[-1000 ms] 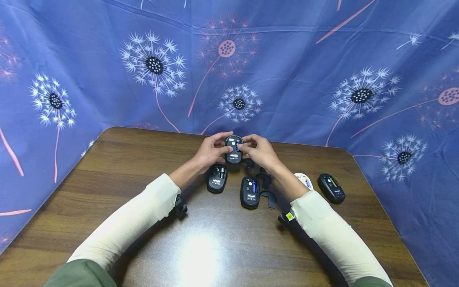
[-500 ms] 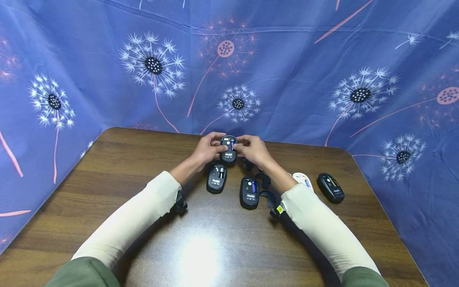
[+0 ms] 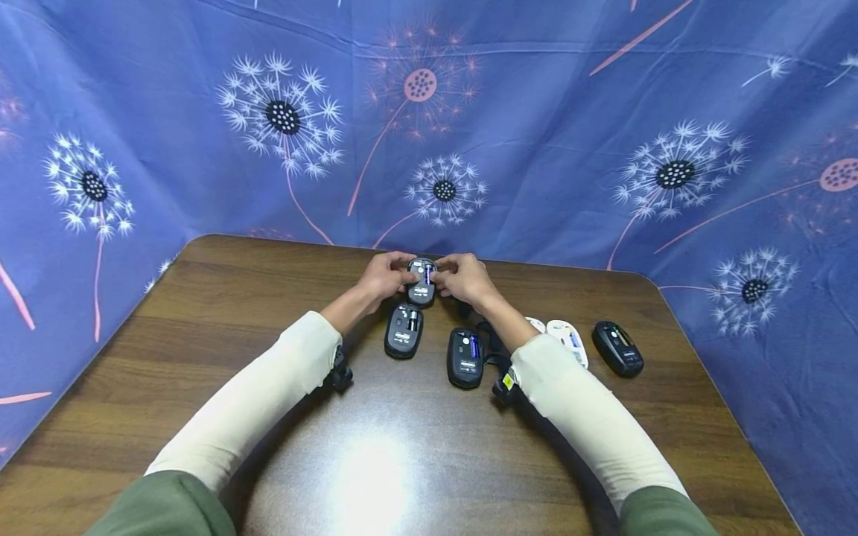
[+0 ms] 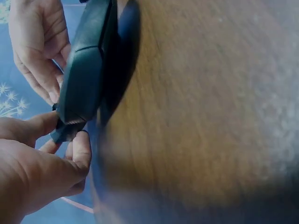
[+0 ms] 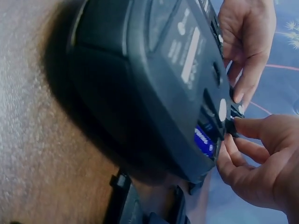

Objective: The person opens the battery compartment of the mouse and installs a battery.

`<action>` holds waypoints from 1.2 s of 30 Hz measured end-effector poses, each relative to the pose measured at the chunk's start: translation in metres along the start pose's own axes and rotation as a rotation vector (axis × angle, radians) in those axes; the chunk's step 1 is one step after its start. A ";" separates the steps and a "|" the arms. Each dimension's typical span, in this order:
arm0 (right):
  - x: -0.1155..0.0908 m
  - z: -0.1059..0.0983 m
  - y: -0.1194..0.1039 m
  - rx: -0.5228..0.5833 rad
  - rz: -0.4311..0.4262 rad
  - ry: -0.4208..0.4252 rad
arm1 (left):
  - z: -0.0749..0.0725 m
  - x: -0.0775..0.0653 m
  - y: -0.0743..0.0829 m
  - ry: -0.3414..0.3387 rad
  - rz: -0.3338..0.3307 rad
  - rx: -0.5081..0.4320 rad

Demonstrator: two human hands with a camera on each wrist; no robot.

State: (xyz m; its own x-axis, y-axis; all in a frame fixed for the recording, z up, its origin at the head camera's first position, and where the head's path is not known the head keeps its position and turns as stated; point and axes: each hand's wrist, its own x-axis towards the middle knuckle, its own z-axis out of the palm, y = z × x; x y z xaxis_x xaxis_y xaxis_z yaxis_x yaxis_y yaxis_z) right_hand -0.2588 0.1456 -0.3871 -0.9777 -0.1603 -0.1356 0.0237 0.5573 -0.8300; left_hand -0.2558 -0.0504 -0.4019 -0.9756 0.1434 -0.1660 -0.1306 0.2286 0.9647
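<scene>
Both hands hold a black computer mouse (image 3: 421, 289) at the table's far edge, its underside facing up and a blue battery in its compartment. My left hand (image 3: 385, 277) grips its left side, thumb on the underside. On its right side, my right hand (image 3: 465, 279) pinches it, thumb beside the battery. In the left wrist view, a nearer mouse (image 4: 84, 84) partly hides the held one. Closest to my left hand on the table lies an upturned black mouse (image 3: 403, 339) with a silvery battery. Another upturned black mouse (image 3: 465, 365), with a blue battery, lies below my right forearm's left side.
Black battery covers (image 5: 124, 200) lie under my right wrist, partly hidden. To the right are an upturned white mouse (image 3: 571, 339), a second white piece (image 3: 536, 324) partly behind the sleeve, and a black mouse (image 3: 613, 353). Blue patterned cloth (image 3: 523, 149) hangs behind the table.
Both hands have moved left with the held mouse and come slightly nearer to the person. More of the white things shows beside the right sleeve. The mice on the table have stayed put.
</scene>
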 end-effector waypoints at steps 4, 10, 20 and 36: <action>0.001 0.004 0.002 -0.047 0.008 0.004 | 0.000 0.001 -0.003 -0.008 -0.048 -0.018; 0.002 0.005 0.001 -0.070 -0.006 0.011 | -0.003 0.003 -0.003 -0.011 -0.058 -0.004; -0.006 -0.002 0.004 -0.118 -0.053 0.060 | -0.012 0.000 -0.004 0.011 -0.061 -0.005; -0.054 -0.067 0.009 -0.212 -0.099 0.059 | -0.048 -0.023 0.012 0.029 0.079 0.127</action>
State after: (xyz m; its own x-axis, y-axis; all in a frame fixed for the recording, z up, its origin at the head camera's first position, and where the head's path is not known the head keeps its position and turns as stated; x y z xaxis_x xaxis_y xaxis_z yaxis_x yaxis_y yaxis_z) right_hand -0.2198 0.2135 -0.3513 -0.9838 -0.1780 -0.0222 -0.1109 0.7008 -0.7047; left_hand -0.2430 -0.0975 -0.3768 -0.9869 0.1383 -0.0832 -0.0319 0.3383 0.9405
